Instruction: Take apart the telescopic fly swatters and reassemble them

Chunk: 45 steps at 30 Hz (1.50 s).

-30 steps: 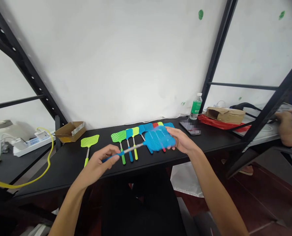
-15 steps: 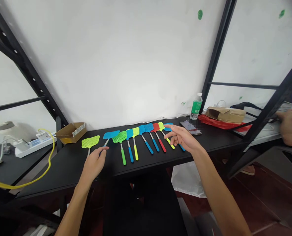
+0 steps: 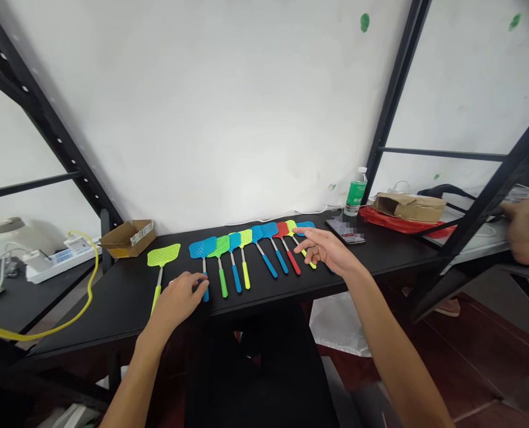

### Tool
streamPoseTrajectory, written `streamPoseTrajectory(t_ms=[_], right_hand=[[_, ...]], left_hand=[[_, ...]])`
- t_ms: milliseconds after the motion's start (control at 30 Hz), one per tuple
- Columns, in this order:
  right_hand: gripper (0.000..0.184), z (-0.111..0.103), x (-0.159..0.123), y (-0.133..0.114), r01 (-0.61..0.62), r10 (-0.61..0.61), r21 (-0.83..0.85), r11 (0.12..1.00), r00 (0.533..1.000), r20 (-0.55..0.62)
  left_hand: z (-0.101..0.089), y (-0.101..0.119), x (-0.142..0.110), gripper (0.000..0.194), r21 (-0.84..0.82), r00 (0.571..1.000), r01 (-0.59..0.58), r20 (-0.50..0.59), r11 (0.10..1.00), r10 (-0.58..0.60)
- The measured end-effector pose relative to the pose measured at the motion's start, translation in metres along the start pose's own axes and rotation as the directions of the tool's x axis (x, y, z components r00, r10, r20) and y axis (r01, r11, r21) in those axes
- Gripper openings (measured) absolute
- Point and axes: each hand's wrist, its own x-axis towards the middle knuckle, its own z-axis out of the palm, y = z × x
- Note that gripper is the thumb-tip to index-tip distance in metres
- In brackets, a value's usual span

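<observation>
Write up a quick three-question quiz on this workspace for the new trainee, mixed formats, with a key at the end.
1. True or false: the red fly swatter lies between a blue fly swatter and a yellow-green fly swatter.

2. Which handle lies by the fingertips of the left hand?
A) red
B) blue
C) green

3. Fill in the colour: the label on the plastic bottle is mainly ____.

Key:
1. True.
2. B, the blue handle.
3. Green.
</observation>
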Motion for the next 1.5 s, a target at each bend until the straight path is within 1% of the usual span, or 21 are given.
streamPoseTrajectory(t_ms=[67,133,167,233,300,367,467,567,667,767,867,967,1033,1100,1200,1267,1367,1433,1500], right_hand=[[0.048,0.0,0.0,0.0,-0.001,0.001,0.001,1.0,1.0,0.001],[0.048,0.0,0.0,0.0,0.005,-0.005,0.0,1.0,1.0,0.001],[0.047,0.0,0.0,0.0,0.008,-0.008,-0.001,1.0,1.0,0.004],[0.047,0.001,0.0,0.0,0.011,-0.011,-0.001,1.0,1.0,0.01],[0.047,0.003,0.0,0.001,0.006,-0.006,-0.004,1.0,1.0,0.012],[0.046,0.005,0.001,0.001,-0.003,0.003,-0.007,1.0,1.0,0.004],[0.045,0.009,0.002,0.002,-0.01,0.01,-0.009,1.0,1.0,0.004],[0.046,0.009,0.002,0.002,-0.014,0.014,-0.009,1.0,1.0,0.019],[0.046,0.007,0.002,0.003,-0.015,0.015,-0.013,1.0,1.0,0.009],[0.046,0.004,0.002,0.003,-0.007,0.007,-0.006,1.0,1.0,0.001],[0.045,0.003,0.003,0.004,0.0,0.0,-0.004,1.0,1.0,0.006],[0.044,0.005,0.003,0.004,-0.005,0.005,-0.006,1.0,1.0,0.004],[0.044,0.008,0.004,0.004,-0.01,0.01,-0.012,1.0,1.0,0.003],[0.043,0.011,0.004,0.005,-0.015,0.015,-0.019,1.0,1.0,0.01],[0.046,0.014,0.005,0.006,-0.026,0.026,-0.008,1.0,0.999,0.021],[0.049,0.018,0.006,0.008,-0.015,0.014,0.023,1.0,0.999,0.032],[0.047,0.029,0.007,0.013,0.063,-0.069,0.071,0.995,0.994,0.08],[0.042,0.041,0.007,0.018,0.13,-0.139,0.084,0.988,0.984,0.116],[0.04,0.055,0.007,0.023,0.191,-0.204,0.119,0.974,0.972,0.118]], left_hand=[[-0.006,-0.014,0.001,0.048,0.013,0.997,0.057,-0.052,0.998,-0.056],[-0.011,-0.035,0.001,0.049,0.04,0.983,0.148,-0.116,0.988,-0.143],[-0.013,-0.047,0.002,0.052,0.047,0.973,0.194,-0.138,0.98,-0.186],[-0.016,-0.071,0.001,0.06,0.041,0.935,0.326,-0.165,0.945,-0.315],[-0.018,-0.089,0.0,0.066,0.038,0.904,0.418,-0.12,0.908,-0.411],[-0.019,-0.096,-0.002,0.07,0.035,0.872,0.488,-0.064,0.872,-0.486],[-0.019,-0.09,-0.003,0.07,0.027,0.841,0.541,-0.04,0.841,-0.54],[-0.017,-0.08,-0.003,0.059,0.022,0.835,0.549,-0.053,0.835,-0.548],[-0.019,-0.073,-0.004,0.047,0.013,0.825,0.564,-0.056,0.826,-0.562],[-0.026,-0.068,-0.007,0.045,0.009,0.808,0.583,-0.11,0.812,-0.579],[-0.036,-0.06,-0.011,0.048,0.014,0.807,0.572,-0.19,0.82,-0.559],[-0.045,-0.048,-0.012,0.047,0.013,0.828,0.523,-0.247,0.852,-0.504],[-0.049,-0.036,-0.011,0.042,-0.029,0.851,0.457,-0.276,0.889,-0.446],[-0.05,-0.02,-0.012,0.038,-0.099,0.889,0.325,-0.306,0.94,-0.34],[-0.05,0.013,-0.018,0.04,-0.166,0.92,0.089,-0.363,0.982,-0.145],[-0.05,0.036,-0.024,0.041,-0.204,0.924,-0.026,-0.379,0.979,-0.054],[-0.048,0.063,-0.034,0.038,-0.223,0.929,-0.157,-0.364,0.962,0.068],[-0.047,0.075,-0.041,0.034,-0.236,0.93,-0.229,-0.339,0.944,0.141],[-0.045,0.084,-0.047,0.03,-0.249,0.926,-0.289,-0.318,0.924,0.204]])
